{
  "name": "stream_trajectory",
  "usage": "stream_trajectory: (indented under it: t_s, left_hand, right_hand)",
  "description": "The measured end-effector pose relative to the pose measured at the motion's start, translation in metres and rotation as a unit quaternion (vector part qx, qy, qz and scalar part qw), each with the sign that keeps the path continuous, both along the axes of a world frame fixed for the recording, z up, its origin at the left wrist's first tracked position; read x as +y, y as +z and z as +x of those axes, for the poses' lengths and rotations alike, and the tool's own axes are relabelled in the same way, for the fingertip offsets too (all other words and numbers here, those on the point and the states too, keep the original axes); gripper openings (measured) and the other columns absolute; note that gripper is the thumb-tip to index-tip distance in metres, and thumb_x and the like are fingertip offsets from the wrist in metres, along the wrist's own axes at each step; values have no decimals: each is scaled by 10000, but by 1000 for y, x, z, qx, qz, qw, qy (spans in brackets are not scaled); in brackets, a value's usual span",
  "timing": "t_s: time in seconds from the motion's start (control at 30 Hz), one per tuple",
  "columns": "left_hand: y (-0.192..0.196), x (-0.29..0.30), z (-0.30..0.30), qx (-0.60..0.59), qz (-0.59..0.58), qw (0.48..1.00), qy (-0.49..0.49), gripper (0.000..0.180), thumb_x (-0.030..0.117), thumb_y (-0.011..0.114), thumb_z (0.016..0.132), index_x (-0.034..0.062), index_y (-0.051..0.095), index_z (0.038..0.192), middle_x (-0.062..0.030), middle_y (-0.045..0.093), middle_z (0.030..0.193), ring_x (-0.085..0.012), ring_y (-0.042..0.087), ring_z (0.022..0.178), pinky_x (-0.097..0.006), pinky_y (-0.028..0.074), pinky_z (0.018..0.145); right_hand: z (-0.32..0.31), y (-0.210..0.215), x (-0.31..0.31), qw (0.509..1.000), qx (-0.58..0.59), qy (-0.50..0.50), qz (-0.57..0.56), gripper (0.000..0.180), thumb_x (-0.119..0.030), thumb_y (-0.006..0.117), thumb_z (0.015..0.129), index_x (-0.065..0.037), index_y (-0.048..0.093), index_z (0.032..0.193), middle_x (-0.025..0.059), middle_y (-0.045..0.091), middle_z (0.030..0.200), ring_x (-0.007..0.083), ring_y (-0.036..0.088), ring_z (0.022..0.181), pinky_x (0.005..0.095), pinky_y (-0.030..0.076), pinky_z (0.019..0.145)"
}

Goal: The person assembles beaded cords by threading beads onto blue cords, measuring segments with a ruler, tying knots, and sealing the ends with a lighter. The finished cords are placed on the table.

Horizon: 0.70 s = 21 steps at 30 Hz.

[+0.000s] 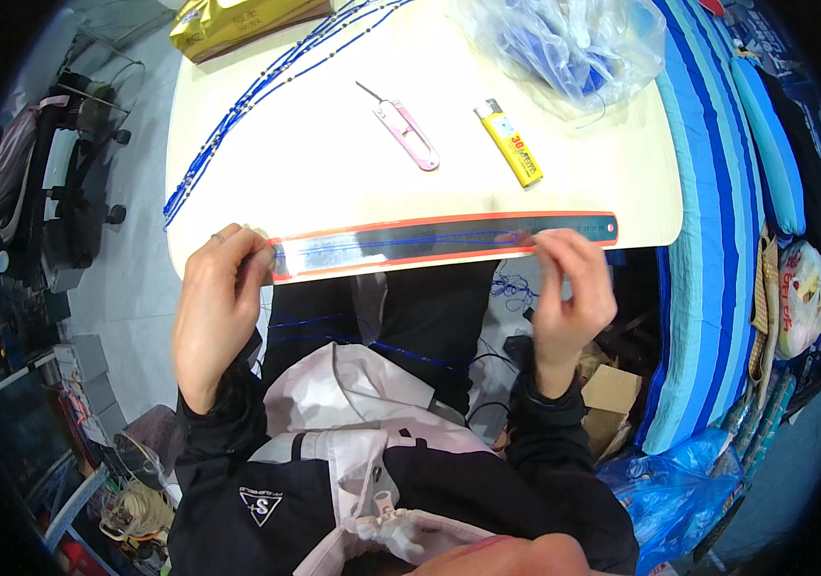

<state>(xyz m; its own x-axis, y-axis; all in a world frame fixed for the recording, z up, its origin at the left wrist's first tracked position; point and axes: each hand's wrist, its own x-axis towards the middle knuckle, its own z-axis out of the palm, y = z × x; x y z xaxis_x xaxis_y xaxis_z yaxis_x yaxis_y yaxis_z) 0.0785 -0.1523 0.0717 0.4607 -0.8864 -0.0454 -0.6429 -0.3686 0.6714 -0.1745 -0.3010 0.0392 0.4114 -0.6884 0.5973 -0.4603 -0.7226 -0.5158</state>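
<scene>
Along the table's (pixel 334 182) near edge, the left hand (pixel 218 307) is pinching a blue thread (pixel 401 237) at the metal ruler's (pixel 444 240) nine o'clock end, while the right hand (pixel 569 288) is pinching it taut toward three o'clock. Pink thread snips (pixel 407 132) and a yellow lighter (pixel 509 143) are lying at twelve o'clock.

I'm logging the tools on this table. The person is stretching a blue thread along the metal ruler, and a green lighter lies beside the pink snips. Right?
Not quite: the lighter is yellow, not green, as the head view shows. The rest holds: both hands stretch the blue thread along the metal ruler, with the pink snips beside the lighter.
</scene>
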Motion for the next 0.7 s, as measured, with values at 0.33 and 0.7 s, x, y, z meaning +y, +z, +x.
stream_trajectory:
  t_s: [0.33,0.7]
  left_hand:
    - [11,25,-47,109,-135,974,-147,71,-42,552,755,-22,525,817,-137,484,765,-309,527,695,-367,437,594]
    - [-27,75,-63,144,-283,943,-104,52,-25,558,787,-11,565,837,-112,501,735,-255,520,614,-316,415,530]
  right_hand:
    - [66,13,79,953,5,284,108,65,11,598,803,16,557,854,97,548,648,206,520,516,288,407,477]
    - [55,24,102,672,-61,283,681,131,-116,519,909,-10,531,833,-50,430,602,2,282,499,186,211,431]
